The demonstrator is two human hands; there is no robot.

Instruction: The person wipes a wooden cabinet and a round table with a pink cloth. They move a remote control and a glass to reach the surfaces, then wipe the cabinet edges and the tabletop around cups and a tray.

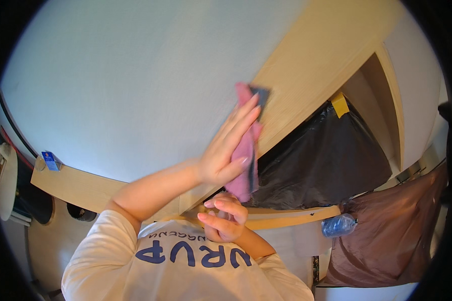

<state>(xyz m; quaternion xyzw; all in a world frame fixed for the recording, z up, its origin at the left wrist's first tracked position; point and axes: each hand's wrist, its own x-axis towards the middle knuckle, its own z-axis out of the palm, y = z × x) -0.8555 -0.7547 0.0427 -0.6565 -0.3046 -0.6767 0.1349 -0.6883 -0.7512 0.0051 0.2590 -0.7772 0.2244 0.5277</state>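
Observation:
My left hand (229, 146) lies flat, fingers stretched out, over a pink and dark grey cloth (243, 180). The cloth is between the palm and the border where a large pale panel (135, 86) meets a light wood-grain strip (324, 49). Its upper end shows beyond the fingertips and its lower end hangs below the thumb. Slight blur lies on this hand. Close to my chest is my right hand (226, 218), its fingers loosely bent and apart, with nothing seen in it. It is just below the cloth's lower end.
Black plastic sheeting (316, 161), with yellow tape (339, 105) at its top, covers an opening beside the wood strip. A clear bluish plastic bottle (339, 225) lies against a brown cloth cover (391, 229) at the right. A small blue card (51, 161) stands on the wooden ledge (79, 184) at the left.

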